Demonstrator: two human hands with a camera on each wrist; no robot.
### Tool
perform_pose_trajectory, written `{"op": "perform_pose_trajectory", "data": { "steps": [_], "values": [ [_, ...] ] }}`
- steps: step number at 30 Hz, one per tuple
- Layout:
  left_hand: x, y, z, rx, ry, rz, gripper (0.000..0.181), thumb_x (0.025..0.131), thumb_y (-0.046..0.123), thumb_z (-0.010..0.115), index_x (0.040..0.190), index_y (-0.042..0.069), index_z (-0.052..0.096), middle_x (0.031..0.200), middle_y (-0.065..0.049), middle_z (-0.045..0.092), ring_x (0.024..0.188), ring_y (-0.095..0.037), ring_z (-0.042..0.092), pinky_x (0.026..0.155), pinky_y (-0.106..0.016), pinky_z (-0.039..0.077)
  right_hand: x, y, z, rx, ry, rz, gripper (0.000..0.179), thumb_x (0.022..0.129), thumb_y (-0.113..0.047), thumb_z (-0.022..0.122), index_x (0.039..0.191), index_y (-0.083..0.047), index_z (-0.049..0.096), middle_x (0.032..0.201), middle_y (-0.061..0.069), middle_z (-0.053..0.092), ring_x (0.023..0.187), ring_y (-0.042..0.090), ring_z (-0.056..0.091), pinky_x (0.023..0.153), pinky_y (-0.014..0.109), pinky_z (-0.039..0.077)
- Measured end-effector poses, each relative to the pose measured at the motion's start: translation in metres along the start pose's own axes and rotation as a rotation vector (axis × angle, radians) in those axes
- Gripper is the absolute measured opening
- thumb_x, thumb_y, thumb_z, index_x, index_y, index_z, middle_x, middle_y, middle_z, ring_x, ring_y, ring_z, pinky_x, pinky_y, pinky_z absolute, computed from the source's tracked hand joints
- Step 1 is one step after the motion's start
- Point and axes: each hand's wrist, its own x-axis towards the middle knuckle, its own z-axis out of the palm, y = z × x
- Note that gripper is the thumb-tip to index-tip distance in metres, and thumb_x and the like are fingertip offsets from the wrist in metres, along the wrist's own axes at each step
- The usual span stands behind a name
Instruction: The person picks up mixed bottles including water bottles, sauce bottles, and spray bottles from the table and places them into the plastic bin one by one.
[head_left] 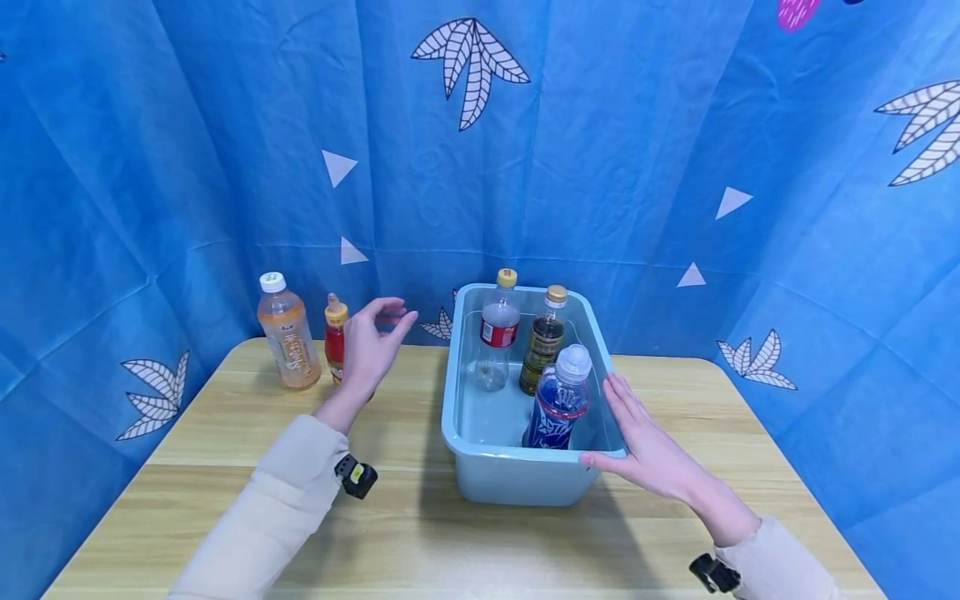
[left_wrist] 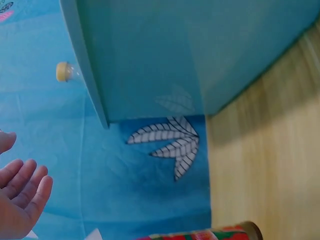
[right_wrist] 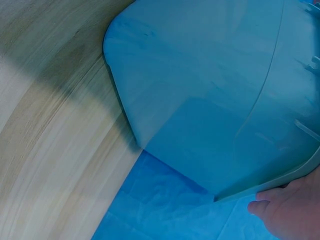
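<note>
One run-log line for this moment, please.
left hand: empty, near red bottle | right hand: touching bin rim | inside bin: clear bottle, amber bottle, blue bottle | outside: orange bottle

A smooth, pale blue plastic tub [left_wrist: 145, 60] stood to the right on a light, wood-grained table [left_wrist: 270, 175]. Past its rim showed 1 clear bottle neck with a round yellow cap [left_wrist: 62, 72]. To the left of the tub, and apart from it, the left hand [left_wrist: 15, 212] held its 4 fingers loosely bent, the thumb tip separate. Farther left, an upright red-and-green cylinder [left_wrist: 215, 235] with a brownish base was partly cut off. On the far side hung a blue cloth curtain [left_wrist: 65, 195] printed with black-outlined white leaves [left_wrist: 156, 136].
</note>
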Motion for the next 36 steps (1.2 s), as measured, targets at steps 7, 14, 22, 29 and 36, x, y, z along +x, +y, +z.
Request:
{"op": "perform_pose_trajectory", "data": {
  "steps": [7,14,22,29,36],
  "values": [
    [-0.006,-0.02,-0.014,0.057,0.047,-0.011,0.03,0.081,0.024,0.065,0.101,0.002,0.062,0.094,-0.01,0.064,0.081,-0.018,0.059,0.063,-0.02,0.047,0.0,-0.001,0.001,0.005,0.006,-0.005,0.099,0.074,-0.053,0.062,0.141,-0.002,0.011,0.147,0.014,0.004,0.133,0.032,0.004,0.098,0.056,0.021],
    [-0.01,-0.033,-0.029,0.048,0.061,-0.061,0.032,0.081,0.023,0.065,0.103,0.0,0.06,0.096,-0.013,0.063,0.083,-0.022,0.059,0.07,-0.028,0.049,-0.001,-0.001,0.0,0.013,0.004,0.003,0.099,0.074,-0.054,0.062,0.142,-0.003,0.01,0.147,0.014,0.003,0.133,0.031,0.004,0.098,0.056,0.021],
    [-0.01,-0.049,-0.04,0.036,0.091,-0.123,0.036,0.08,0.023,0.065,0.105,-0.002,0.059,0.099,-0.015,0.061,0.087,-0.024,0.057,0.076,-0.034,0.048,-0.001,-0.004,-0.001,0.014,-0.005,0.009,0.099,0.074,-0.053,0.063,0.142,-0.003,0.01,0.147,0.013,0.003,0.133,0.03,0.003,0.098,0.055,0.021],
    [-0.008,-0.061,-0.05,0.098,0.133,-0.128,0.037,0.079,0.022,0.067,0.104,-0.004,0.059,0.099,-0.018,0.061,0.089,-0.028,0.056,0.071,-0.029,0.045,0.0,-0.002,0.0,0.009,0.0,0.0,0.099,0.074,-0.053,0.062,0.141,-0.002,0.01,0.147,0.014,0.004,0.133,0.032,0.004,0.097,0.056,0.021],
    [-0.002,-0.068,-0.057,0.146,0.149,-0.168,0.042,0.077,0.024,0.069,0.105,-0.006,0.057,0.103,-0.021,0.059,0.093,-0.033,0.054,0.081,-0.042,0.042,0.0,-0.001,0.0,-0.001,0.004,-0.005,0.098,0.075,-0.054,0.061,0.141,-0.002,0.01,0.147,0.015,0.003,0.132,0.033,0.005,0.097,0.057,0.021]
  ]
}}
